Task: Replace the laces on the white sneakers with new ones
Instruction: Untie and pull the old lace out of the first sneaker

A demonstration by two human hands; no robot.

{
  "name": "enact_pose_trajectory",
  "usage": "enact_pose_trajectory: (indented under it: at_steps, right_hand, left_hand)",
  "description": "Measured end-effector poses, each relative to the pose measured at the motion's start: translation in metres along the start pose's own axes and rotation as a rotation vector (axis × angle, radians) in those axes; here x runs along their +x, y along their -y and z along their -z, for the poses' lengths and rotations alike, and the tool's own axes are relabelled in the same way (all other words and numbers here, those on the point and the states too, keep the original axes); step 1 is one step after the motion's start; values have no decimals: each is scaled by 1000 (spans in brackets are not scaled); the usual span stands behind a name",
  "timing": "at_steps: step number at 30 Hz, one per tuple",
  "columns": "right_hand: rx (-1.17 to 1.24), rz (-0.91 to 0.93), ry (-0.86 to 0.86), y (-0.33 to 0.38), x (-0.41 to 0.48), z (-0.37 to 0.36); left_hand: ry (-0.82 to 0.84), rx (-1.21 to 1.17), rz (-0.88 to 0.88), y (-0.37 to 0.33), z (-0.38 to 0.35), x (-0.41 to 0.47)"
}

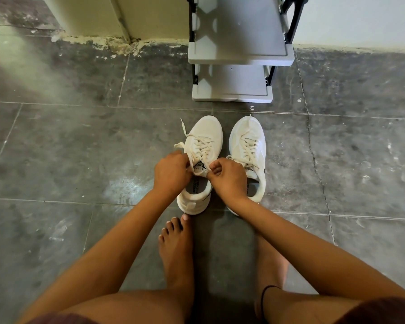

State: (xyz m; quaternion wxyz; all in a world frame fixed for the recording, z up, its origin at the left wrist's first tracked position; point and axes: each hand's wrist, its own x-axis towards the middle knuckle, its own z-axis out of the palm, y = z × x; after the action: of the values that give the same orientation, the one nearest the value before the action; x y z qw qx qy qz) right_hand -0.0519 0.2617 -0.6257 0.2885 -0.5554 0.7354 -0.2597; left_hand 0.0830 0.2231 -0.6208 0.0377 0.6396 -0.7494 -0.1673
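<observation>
Two white sneakers are set side by side on the tiled floor point(80, 148), toes towards a grey shoe rack point(239, 50), just beyond a bare foot point(175, 249). The untied sneaker point(206, 132) is being worked on, while the other sneaker point(248, 139) is left laced beside it, touched only by the back of the right hand point(229, 181). The left hand point(171, 171) is closed, its fingers point(185, 163) curled round a strand of the old lace point(184, 133) near the top eyelets. The right hand's fingers point(216, 170) are bent in a pinch at the tongue's upper edge, apparently on the lace as well. The lace is judged to be light, flat and limp, so it is best taken close to an eyelet and drawn out a crossing at a time. The sneaker is light and soft-sided and is likely to slide or tip unless steadied at the collar or tongue. No new laces are seen.
</observation>
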Motion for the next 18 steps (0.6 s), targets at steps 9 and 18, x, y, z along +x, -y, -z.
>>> enact_pose_trajectory:
  at_steps: [9,18]
  right_hand:
    - [-348,418,36,-2,-1,3]
    - [196,324,182,29,18,12]
  left_hand:
    - [3,-29,1,2,1,-1]
    - [-7,-54,-14,8,-4,3]
